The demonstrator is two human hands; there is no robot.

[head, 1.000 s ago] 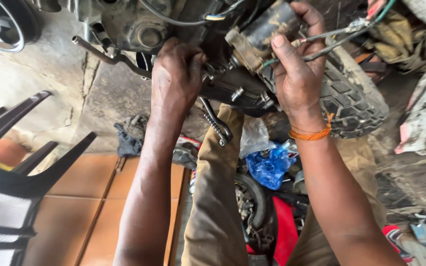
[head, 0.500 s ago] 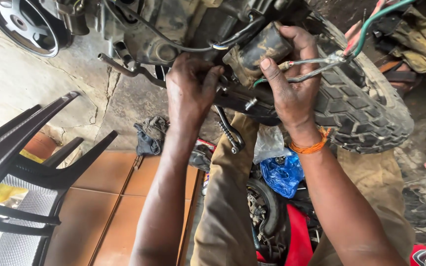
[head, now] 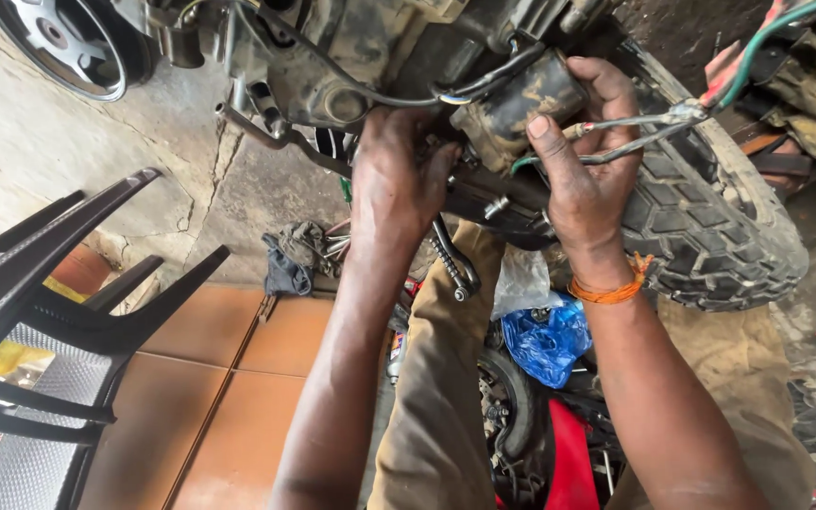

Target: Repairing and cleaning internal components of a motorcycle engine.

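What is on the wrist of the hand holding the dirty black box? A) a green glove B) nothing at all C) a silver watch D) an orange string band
D: the right hand grips the grimy black box, and an orange string band circles its wrist.
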